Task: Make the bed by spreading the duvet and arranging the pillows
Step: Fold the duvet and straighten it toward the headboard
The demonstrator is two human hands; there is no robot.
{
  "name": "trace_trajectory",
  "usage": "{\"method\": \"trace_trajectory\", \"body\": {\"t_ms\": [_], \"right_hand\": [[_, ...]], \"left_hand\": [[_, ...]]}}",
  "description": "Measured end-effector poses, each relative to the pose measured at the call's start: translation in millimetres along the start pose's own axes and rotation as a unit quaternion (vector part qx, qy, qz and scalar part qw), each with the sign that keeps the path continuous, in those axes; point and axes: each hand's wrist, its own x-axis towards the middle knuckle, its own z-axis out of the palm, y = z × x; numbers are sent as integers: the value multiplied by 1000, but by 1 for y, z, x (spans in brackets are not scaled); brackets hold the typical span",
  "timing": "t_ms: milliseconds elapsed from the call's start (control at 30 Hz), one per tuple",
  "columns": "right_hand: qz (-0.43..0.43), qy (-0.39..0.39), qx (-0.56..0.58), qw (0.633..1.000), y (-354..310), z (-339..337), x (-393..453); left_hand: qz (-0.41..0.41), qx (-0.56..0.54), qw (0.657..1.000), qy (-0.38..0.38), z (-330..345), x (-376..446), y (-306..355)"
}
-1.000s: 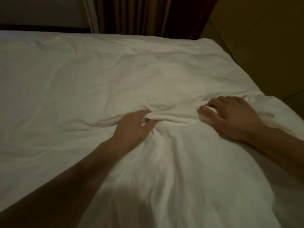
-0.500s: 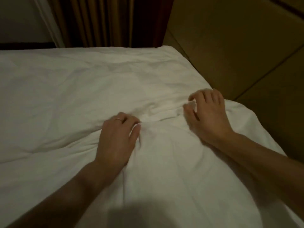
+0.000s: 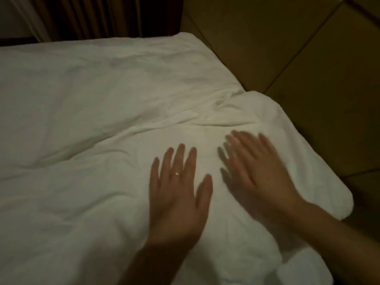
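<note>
Left hand (image 3: 178, 194) flat on the white duvet (image 3: 86, 124), palm down, fingers straight and slightly spread, nothing held in the grip; a ring (image 3: 177, 173) visible on one finger. Right hand (image 3: 258, 171) just beside it, also palm down with fingers extended and holding nothing, blurred, so contact with the fabric cannot be confirmed. Both hands near the right side of the bed, thumbs toward each other, a narrow strip of duvet showing between them. Both forearms bare, entering from the lower edge of the view. Duvet covering the whole visible bed surface, lying mostly flat with shallow creases; a bunched ridge of folds (image 3: 222, 103) just beyond the fingertips, running diagonally from the right edge toward the left. Raised, rounded mass under the hands, reaching the right edge of the bed; whether a pillow lies beneath cannot be told. Padded brown headboard panels (image 3: 298, 58) along the right side, seams visible between panels. Dark striped curtain (image 3: 98, 17) behind the far edge of the bed. Lighting dim throughout.
</note>
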Motion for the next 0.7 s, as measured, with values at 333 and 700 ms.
{"method": "trace_trajectory", "body": {"t_ms": [333, 700], "right_hand": [[113, 23, -39, 993, 7, 31, -59], [170, 95, 73, 978, -18, 67, -143]], "left_hand": [[2, 38, 998, -50, 42, -113, -21], [-4, -62, 998, -30, 26, -207, -32]]}}
